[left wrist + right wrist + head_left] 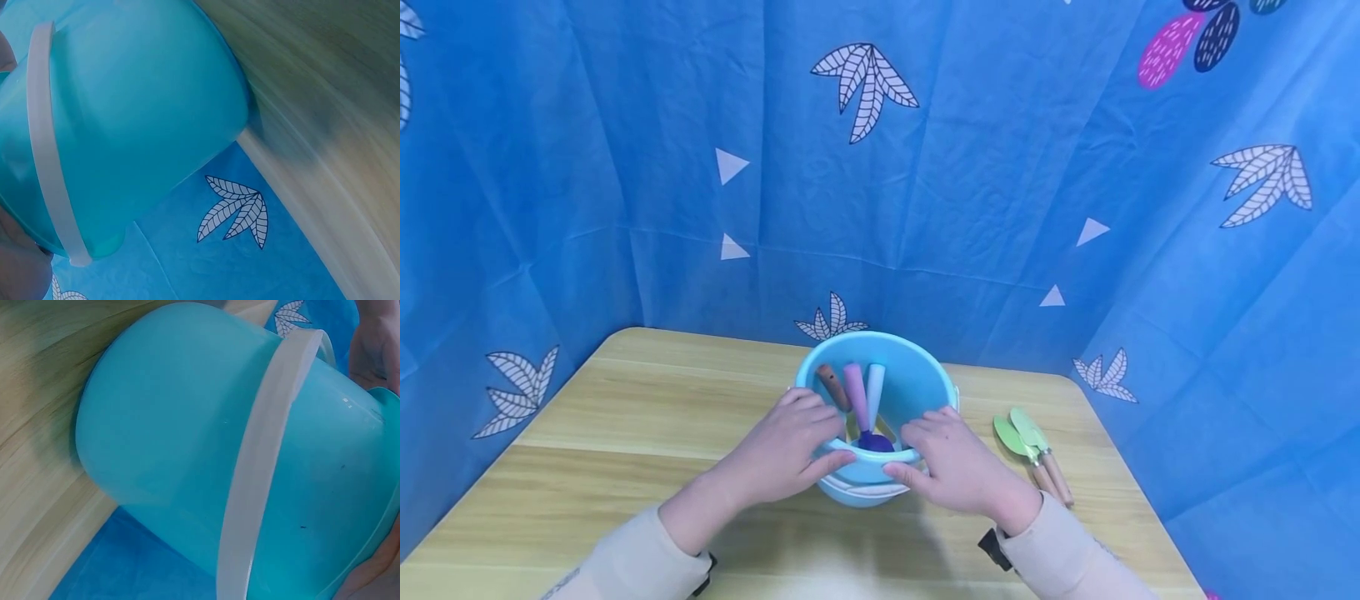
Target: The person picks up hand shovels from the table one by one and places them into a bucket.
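A light blue bucket (921,379) stands on the table, its mouth tipped toward me in the head view. My left hand (793,448) grips the near-left rim, thumb outside and fingers over the edge. On the near-right rim my right hand (958,462) holds on the same way. The white bail handle (259,469) hangs down across the bucket's near side. Inside lean a brown handle (832,387), a pink-purple handle (854,392) and a pale blue handle (876,390). A dark purple rounded piece (877,442) lies below them, partly hidden by the rim.
Two small green hand trowels, one rounder (1011,435) and one narrower (1028,427), lie with wooden handles right of the bucket. The wooden table (647,400) ends at a blue patterned cloth (925,192) hanging behind and at both sides.
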Demonstrator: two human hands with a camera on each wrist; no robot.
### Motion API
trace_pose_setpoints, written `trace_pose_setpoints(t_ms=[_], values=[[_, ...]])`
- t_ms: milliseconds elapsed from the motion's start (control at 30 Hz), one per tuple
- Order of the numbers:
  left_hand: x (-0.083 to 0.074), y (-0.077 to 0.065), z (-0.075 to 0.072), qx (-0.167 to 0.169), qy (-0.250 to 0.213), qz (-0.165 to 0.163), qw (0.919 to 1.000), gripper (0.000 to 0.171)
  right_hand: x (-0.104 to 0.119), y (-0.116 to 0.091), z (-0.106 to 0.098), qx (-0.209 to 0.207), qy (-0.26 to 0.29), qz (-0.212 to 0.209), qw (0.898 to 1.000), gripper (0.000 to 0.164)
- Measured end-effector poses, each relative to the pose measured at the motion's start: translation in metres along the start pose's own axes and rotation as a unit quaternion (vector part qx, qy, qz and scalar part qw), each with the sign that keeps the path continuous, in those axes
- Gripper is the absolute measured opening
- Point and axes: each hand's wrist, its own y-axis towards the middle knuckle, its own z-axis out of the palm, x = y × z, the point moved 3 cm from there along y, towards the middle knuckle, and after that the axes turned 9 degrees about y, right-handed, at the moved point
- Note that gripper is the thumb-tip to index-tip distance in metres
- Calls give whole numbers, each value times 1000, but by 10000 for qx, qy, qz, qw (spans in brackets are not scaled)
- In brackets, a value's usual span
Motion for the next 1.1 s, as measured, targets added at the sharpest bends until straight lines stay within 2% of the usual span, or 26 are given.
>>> trace_pose_setpoints(t_ms=[267,433,600,800,967,1100], values=[[0,0,0,31,-35,-25,10000,33,1,3,-7,577,272,282,9976,33],[-1,1,0,27,-90,-34,10000,33,2,4,-13,817,446,362,9950,39],[-1,1,0,10,-96,-11,10000,32,1,5,-15,895,543,365,9938,38],[0,1,-1,35,-82,-5,10000,33,0,10,-18,908,912,317,9912,35],[0,1,-1,41,-88,-10,10000,33,1,10,-20,990,927,358,9901,35],[0,1,0,13,-117,24,9999,33,3,8,-24,821,1041,355,9905,29]])
